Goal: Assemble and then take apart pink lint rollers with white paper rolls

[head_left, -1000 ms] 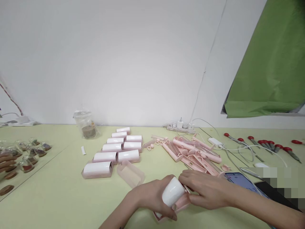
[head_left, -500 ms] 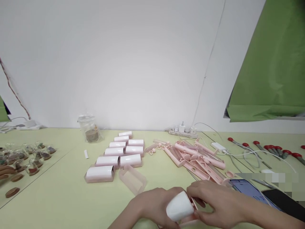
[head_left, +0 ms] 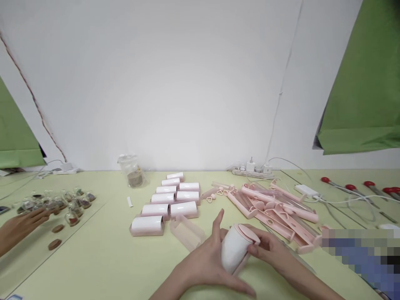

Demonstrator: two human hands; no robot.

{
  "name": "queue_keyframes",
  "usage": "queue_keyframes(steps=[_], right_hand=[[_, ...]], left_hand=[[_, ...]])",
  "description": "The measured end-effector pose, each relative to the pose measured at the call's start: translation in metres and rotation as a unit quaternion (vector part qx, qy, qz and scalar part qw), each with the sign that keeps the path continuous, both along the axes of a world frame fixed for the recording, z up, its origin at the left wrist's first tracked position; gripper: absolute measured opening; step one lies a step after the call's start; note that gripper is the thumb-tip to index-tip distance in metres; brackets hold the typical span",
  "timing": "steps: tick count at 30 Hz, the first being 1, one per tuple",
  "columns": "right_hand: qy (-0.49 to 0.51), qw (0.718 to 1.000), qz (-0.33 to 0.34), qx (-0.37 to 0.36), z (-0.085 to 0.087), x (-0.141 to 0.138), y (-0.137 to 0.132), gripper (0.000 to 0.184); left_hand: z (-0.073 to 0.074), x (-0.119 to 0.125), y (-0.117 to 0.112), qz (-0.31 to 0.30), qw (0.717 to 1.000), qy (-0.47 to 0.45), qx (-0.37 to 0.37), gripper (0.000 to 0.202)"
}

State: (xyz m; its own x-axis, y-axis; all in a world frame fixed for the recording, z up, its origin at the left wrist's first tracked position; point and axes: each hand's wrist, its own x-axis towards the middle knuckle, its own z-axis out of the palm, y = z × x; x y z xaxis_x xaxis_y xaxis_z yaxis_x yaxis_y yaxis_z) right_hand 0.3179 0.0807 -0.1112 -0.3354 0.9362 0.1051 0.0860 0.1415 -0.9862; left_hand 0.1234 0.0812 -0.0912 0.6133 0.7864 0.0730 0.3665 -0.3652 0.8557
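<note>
A white lint roller (head_left: 231, 250) with a pink end cap (head_left: 247, 232) is held tilted near the front of the table. My left hand (head_left: 206, 263) cups its left side, thumb pointing up and the lower fingers reaching beneath. The fingers of my right hand (head_left: 268, 246) pinch the roller's right side by the cap. Just beyond my left hand lies a translucent pink cover (head_left: 187, 233). Several white rolls in pink covers (head_left: 147, 225) are set out in two rows behind it. To the right is a pile of pink plastic handles (head_left: 275, 208).
Small pink heart-shaped rings (head_left: 210, 199) lie beside the pile. A power strip (head_left: 253, 173) and white cables run along the wall. Red-headed tools (head_left: 350, 187) lie at right. On the left, another person's hand (head_left: 28, 225) is among small glass domes (head_left: 72, 217).
The lint roller has turned more upright, showing its pink end cap. My left thumb has lifted. The view has swung left, bringing more of the other person's hand into sight.
</note>
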Motion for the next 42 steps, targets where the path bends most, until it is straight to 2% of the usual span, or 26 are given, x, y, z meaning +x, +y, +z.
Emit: queue_keyframes(steps=[2, 3, 5, 7, 9, 12, 15, 18, 21, 23, 25, 27, 29, 31, 34, 38, 40, 42], right_hand=[[0.034, 0.998, -0.044, -0.021, 0.003, -0.004, 0.003, 0.046], [0.057, 0.995, -0.070, -0.030, 0.005, -0.005, 0.005, 0.047], [0.092, 0.987, -0.124, -0.043, 0.007, -0.002, 0.009, 0.049], [0.077, 0.979, -0.178, -0.061, 0.007, 0.004, 0.013, 0.048], [0.034, 0.972, -0.219, -0.081, 0.007, 0.011, 0.017, 0.048], [0.017, 0.970, -0.221, -0.095, 0.009, 0.019, 0.020, 0.046], [-0.005, 0.976, -0.210, -0.059, 0.020, 0.016, 0.020, 0.045], [-0.083, 0.983, -0.161, 0.038, 0.032, 0.008, 0.020, 0.048], [-0.181, 0.973, -0.048, 0.136, 0.037, 0.000, 0.023, 0.044], [-0.262, 0.948, 0.020, 0.181, 0.037, -0.005, 0.023, 0.040], [-0.343, 0.911, 0.058, 0.223, 0.037, -0.010, 0.023, 0.036], [-0.400, 0.877, 0.068, 0.258, 0.038, -0.016, 0.023, 0.034], [-0.426, 0.860, 0.058, 0.275, 0.039, -0.021, 0.023, 0.033], [-0.441, 0.853, 0.046, 0.275, 0.035, -0.024, 0.023, 0.033], [-0.454, 0.847, 0.055, 0.272, 0.021, -0.027, 0.018, 0.038], [-0.448, 0.850, 0.054, 0.271, 0.007, -0.024, 0.014, 0.042], [-0.438, 0.854, 0.036, 0.279, 0.010, -0.022, 0.029, 0.038], [-0.439, 0.847, -0.009, 0.300, 0.016, -0.023, 0.061, 0.036]], left_hand=[[0.003, -0.025, 0.004, 0.010, 0.996, 0.054, 0.071, 0.116], [0.003, -0.038, 0.007, 0.013, 0.989, 0.099, 0.109, 0.105], [-0.003, -0.060, 0.014, 0.034, 0.963, 0.198, 0.179, 0.084], [-0.015, -0.070, 0.018, 0.065, 0.932, 0.280, 0.222, 0.072], [-0.027, -0.066, 0.017, 0.058, 0.917, 0.309, 0.246, 0.065], [-0.035, -0.040, 0.014, 0.016, 0.928, 0.263, 0.261, 0.064], [-0.035, -0.011, 0.016, 0.018, 0.961, 0.160, 0.226, 0.068], [-0.041, 0.002, 0.025, 0.054, 0.993, 0.024, 0.106, 0.086], [-0.056, 0.000, 0.034, 0.086, 0.989, -0.117, -0.013, 0.096], [-0.064, -0.004, 0.037, 0.089, 0.980, -0.169, -0.061, 0.100], [-0.067, -0.005, 0.037, 0.096, 0.974, -0.184, -0.093, 0.104], [-0.066, -0.005, 0.036, 0.103, 0.971, -0.188, -0.106, 0.104], [-0.064, -0.003, 0.034, 0.107, 0.969, -0.192, -0.111, 0.101], [-0.061, -0.003, 0.034, 0.106, 0.968, -0.196, -0.118, 0.101], [-0.062, -0.003, 0.034, 0.105, 0.967, -0.197, -0.122, 0.098], [-0.067, -0.003, 0.037, 0.097, 0.970, -0.189, -0.120, 0.096], [-0.068, -0.004, 0.038, 0.094, 0.975, -0.168, -0.108, 0.095], [-0.067, -0.005, 0.039, 0.091, 0.984, -0.134, -0.080, 0.090]])
